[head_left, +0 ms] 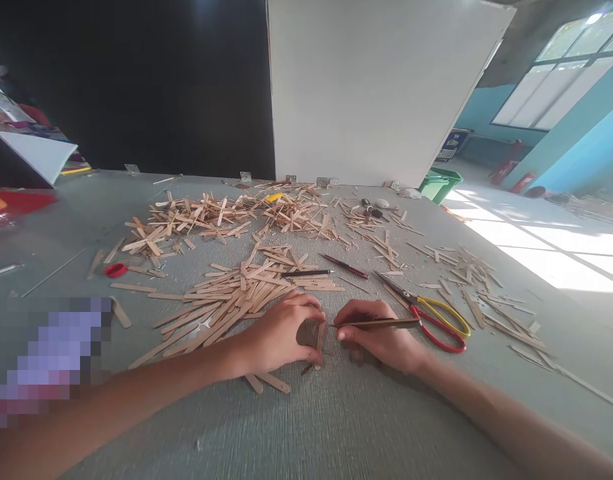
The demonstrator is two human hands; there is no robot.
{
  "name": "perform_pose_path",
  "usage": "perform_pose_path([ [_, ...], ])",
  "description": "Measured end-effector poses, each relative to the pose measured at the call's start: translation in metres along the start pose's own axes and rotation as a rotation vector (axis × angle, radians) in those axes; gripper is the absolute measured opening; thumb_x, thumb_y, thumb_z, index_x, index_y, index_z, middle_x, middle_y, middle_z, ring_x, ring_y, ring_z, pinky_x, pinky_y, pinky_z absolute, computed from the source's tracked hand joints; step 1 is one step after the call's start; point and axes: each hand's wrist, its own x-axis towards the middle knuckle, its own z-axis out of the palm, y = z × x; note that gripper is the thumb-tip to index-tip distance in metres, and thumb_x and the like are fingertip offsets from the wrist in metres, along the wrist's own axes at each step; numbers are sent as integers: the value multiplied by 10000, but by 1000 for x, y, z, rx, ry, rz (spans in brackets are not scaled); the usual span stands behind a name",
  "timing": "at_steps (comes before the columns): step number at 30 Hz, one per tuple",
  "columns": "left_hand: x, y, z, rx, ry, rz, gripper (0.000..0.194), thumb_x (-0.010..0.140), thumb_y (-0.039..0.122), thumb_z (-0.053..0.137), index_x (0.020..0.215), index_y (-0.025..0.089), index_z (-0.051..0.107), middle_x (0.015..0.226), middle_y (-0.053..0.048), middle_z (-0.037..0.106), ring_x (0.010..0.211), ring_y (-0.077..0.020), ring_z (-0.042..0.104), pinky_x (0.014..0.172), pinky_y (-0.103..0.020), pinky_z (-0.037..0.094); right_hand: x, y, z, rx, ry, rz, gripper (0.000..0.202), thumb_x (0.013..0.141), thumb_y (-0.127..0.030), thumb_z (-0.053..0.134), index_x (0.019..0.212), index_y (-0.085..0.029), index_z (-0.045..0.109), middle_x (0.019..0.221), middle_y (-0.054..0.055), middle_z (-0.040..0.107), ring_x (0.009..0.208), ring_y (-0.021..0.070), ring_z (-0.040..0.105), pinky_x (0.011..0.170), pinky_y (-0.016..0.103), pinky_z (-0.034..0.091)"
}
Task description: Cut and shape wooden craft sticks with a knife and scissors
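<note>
My left hand [289,333] grips a short wooden craft stick [321,339] by its two ends, thumb at the near end and fingers at the far end. In my right hand [381,337] is a slim brown pencil [386,323], its tip pointing left toward the stick with a small gap between them. A pair of scissors [426,313] with one red and one yellow handle lies just beyond my right hand. Loose craft sticks [236,293] are heaped beside and partly under my left forearm. A dark pen [306,273] rests on that heap.
Farther back lie piles of cut stick pieces [206,217] with a yellow object [273,198] among them. A dark red pen [343,266] is nearby. At left is a red ring [115,270]; more sticks [469,267] scatter right. A black and white panel [366,93] closes off the back.
</note>
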Motion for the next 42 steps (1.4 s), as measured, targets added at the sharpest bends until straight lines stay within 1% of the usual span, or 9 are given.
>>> perform_pose_path([
  [3, 2, -4, -4, 10, -61, 33, 547, 614, 324, 992, 1117, 310, 776, 1425, -69, 600, 1364, -368, 514, 1102, -548, 442, 1, -5, 0, -2, -56, -6, 369, 822, -488, 825, 877, -149, 688, 560, -39, 582, 464, 107, 533, 425, 220, 426],
  [6, 4, -7, -10, 2, -136, 51, 602, 633, 369, 984, 1190, 354, 756, 1537, -78, 505, 1456, -393, 410, 1133, -579, 407, -1, -11, 3, -132, -45, -88, 320, 877, -439, 785, 798, -144, 691, 609, -22, 588, 520, 88, 526, 466, 204, 410],
  [8, 4, -8, -12, -9, -167, 48, 636, 644, 375, 977, 1232, 379, 734, 1582, -71, 455, 1491, -395, 357, 1147, -585, 395, -3, -12, 6, -127, -32, -61, 308, 940, -431, 712, 820, -150, 673, 603, -26, 588, 497, 85, 524, 457, 201, 408],
  [13, 3, -5, -13, -8, -217, 17, 648, 641, 314, 976, 1236, 373, 728, 1607, -61, 417, 1522, -392, 295, 1177, -604, 355, -1, -6, 15, -68, -67, 40, 384, 954, -494, 670, 759, -169, 609, 596, 0, 638, 465, 117, 597, 435, 217, 470],
  [21, 3, -5, -12, -73, -197, 20, 695, 612, 221, 971, 1249, 333, 716, 1594, -83, 428, 1523, -388, 293, 1172, -610, 368, 0, -5, 20, -380, -42, -101, 376, 1027, -372, 547, 692, -201, 557, 480, -52, 543, 408, 82, 462, 455, 216, 362],
  [25, 3, -5, -7, -55, -177, 54, 601, 648, 323, 974, 1201, 382, 747, 1597, -57, 436, 1523, -397, 290, 1156, -635, 375, -1, -8, 21, -437, -38, -152, 380, 1012, -342, 546, 658, -210, 513, 478, -59, 515, 425, 79, 423, 469, 227, 334],
  [28, 3, -7, -2, -10, -160, 84, 554, 699, 446, 943, 1214, 411, 743, 1631, -49, 412, 1540, -410, 266, 1185, -704, 268, -1, -8, 21, -447, -35, -150, 351, 1011, -332, 534, 683, -206, 534, 489, -59, 523, 427, 79, 427, 466, 229, 324],
  [32, 4, -9, 1, 24, -224, 90, 626, 757, 467, 905, 1333, 452, 663, 1690, -41, 318, 1571, -406, 202, 1206, -752, 91, -1, -6, 21, -468, -34, -157, 344, 1010, -334, 536, 692, -205, 548, 501, -55, 531, 438, 84, 435, 468, 235, 316],
  [42, 3, -13, 1, -9, -226, 109, 591, 766, 508, 887, 1314, 447, 674, 1701, -20, 282, 1581, -402, 142, 1207, -761, 77, -2, -2, 20, -456, -22, -151, 357, 1015, -359, 548, 694, -202, 568, 507, -52, 524, 453, 89, 427, 472, 236, 329],
])
